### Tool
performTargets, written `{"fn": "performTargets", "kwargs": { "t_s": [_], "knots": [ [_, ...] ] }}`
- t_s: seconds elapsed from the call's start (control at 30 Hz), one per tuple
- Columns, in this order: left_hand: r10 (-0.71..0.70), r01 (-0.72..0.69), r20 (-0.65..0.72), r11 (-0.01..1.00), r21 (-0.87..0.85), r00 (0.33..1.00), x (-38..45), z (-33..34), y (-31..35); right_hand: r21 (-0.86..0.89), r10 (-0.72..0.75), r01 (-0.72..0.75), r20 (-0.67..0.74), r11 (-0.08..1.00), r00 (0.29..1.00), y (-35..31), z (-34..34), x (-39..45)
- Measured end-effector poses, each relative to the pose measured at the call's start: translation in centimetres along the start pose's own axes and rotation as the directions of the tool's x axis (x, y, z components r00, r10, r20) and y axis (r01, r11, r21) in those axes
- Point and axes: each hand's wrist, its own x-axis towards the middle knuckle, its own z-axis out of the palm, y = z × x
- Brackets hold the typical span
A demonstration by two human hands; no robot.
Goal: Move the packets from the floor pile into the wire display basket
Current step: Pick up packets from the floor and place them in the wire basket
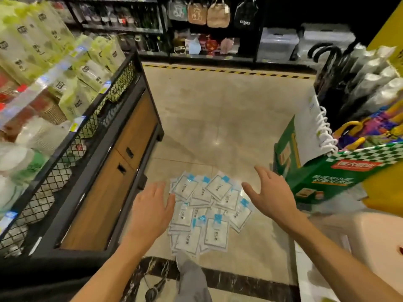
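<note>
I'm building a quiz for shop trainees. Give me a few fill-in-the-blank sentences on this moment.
1. The packets lie in a pile on the ____.
2. Each packet has a ____ coloured top strip.
3. The left hand and right hand reach toward the pile with ____ fingers, holding nothing.
4. The wire display basket stands on the person's ____ side.

Missing words: floor; blue; open; left

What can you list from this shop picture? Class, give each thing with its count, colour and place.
packets: many, white with blue tabs, piled on the floor
wire display basket: one, black mesh, left, above wooden cabinet doors
green pouches: many, pale green, in the basket
green box: one, green and white, right, on the floor
hanging bags: several, tan and black, back wall
left hand: one, open, at the pile's left edge
right hand: one, open, at the pile's right edge
</note>
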Motion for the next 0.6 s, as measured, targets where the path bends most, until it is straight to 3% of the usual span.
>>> {"fn": "performTargets", "kwargs": {
  "t_s": [0.3,0.6],
  "knots": [
    [0.049,-0.048,0.078,0.999,-0.02,0.996,15.5,4.2,-4.6,-0.01,0.141,-0.141,0.045,0.99,0.989,-3.2,7.0,10.0],
    [-0.032,0.025,0.239,0.999,0.034,0.971,24.5,19.4,-7.5,0.009,0.255,-0.263,0.212,0.965,0.943,2.0,23.9,20.2]
  ]
}}
